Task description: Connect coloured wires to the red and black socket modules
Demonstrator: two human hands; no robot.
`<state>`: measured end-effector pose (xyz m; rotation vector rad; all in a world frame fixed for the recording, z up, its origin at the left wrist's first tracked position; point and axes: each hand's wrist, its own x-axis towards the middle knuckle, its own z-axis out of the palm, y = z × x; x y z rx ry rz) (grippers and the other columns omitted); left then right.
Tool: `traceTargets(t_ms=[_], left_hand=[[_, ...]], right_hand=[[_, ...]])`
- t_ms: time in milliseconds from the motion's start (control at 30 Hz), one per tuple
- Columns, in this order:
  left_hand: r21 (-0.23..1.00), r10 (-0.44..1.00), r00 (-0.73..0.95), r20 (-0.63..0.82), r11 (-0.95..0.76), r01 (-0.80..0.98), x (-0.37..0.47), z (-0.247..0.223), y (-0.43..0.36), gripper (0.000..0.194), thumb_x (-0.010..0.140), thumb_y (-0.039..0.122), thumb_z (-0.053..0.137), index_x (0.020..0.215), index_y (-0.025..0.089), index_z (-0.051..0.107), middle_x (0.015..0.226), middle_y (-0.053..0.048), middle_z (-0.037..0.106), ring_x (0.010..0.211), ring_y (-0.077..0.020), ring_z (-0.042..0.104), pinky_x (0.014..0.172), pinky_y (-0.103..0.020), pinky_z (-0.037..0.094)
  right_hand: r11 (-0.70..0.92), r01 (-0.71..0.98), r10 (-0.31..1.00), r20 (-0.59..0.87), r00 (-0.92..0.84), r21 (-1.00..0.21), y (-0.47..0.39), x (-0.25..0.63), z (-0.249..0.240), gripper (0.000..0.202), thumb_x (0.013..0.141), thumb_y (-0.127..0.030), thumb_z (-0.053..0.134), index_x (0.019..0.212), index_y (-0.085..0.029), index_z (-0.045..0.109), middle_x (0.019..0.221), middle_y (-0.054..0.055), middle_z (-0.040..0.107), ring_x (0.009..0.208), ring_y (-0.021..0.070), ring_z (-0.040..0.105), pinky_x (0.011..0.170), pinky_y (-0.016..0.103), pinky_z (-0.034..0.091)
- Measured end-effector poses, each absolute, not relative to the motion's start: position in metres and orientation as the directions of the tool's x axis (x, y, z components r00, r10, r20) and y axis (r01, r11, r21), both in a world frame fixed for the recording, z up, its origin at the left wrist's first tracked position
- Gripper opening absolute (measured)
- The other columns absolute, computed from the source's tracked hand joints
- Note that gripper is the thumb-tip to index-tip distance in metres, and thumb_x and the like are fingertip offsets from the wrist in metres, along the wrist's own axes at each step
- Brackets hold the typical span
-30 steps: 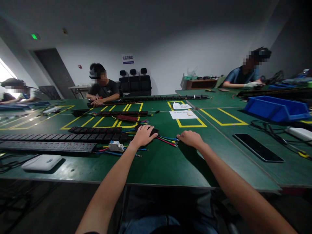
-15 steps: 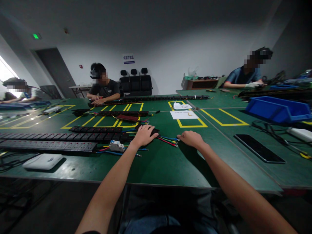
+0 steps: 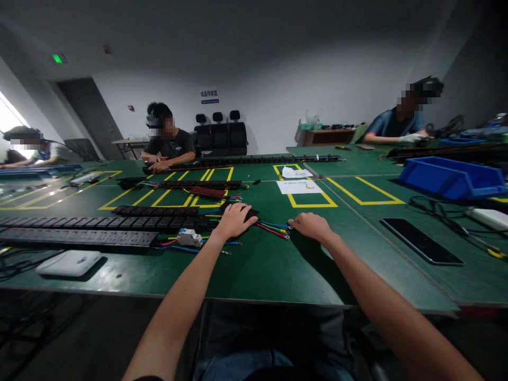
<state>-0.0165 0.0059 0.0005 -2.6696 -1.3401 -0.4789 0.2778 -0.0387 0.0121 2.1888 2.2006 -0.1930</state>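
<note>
The left hand (image 3: 234, 221) lies over a black housing (image 3: 251, 214) on the green surface (image 3: 254, 275), its fingers draped across the top; whether they grip it, I cannot tell. Coloured wires (image 3: 272, 229) run rightward from the housing toward the right hand (image 3: 313, 225), whose fingers are curled together at a ring terminal (image 3: 290, 227); whether they are clamped on it, I cannot tell. Left of the wires sits a white breaker (image 3: 189, 237), near a black socket strip (image 3: 107, 224); a phone (image 3: 420, 241) lies well to the right
</note>
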Motion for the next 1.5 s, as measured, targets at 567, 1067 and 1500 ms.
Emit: traceTargets(t_ms=[567,1067,1500], left_hand=[[0.038,0.764,0.551,0.337,-0.595,0.803,-0.0156,-0.0021,0.0054,0.072,0.106,0.069,0.028,0.146,0.018,0.059,0.146,-0.016,0.06,0.136,-0.0333,0.051,0.114,-0.05,0.039],[0.057,0.763,0.552,0.336,-0.601,0.797,-0.0144,-0.0001,0.0024,0.067,0.107,0.066,0.031,0.144,0.018,0.06,0.146,-0.016,0.06,0.137,-0.0317,0.051,0.116,-0.05,0.037],[0.068,0.768,0.55,0.329,-0.6,0.797,-0.0143,0.0004,0.002,0.069,0.107,0.067,0.029,0.145,0.019,0.059,0.147,-0.016,0.059,0.138,-0.0318,0.05,0.117,-0.05,0.036]], right_hand=[[-0.002,0.997,0.991,-0.136,-0.009,-0.078,-0.0419,0.278,0.015,0.055,0.106,-0.054,0.04,0.101,-0.017,0.079,0.111,0.018,0.076,0.105,0.0308,0.073,0.086,0.038,0.053],[-0.008,0.999,0.992,-0.13,0.002,-0.047,-0.0408,0.2789,0.0115,0.056,0.105,-0.055,0.038,0.104,-0.017,0.079,0.114,0.019,0.076,0.106,0.0327,0.073,0.086,0.039,0.054],[0.004,0.998,0.99,-0.141,-0.013,-0.06,-0.0406,0.2795,0.0123,0.057,0.106,-0.054,0.037,0.104,-0.016,0.08,0.113,0.019,0.075,0.105,0.0331,0.073,0.086,0.04,0.054]])
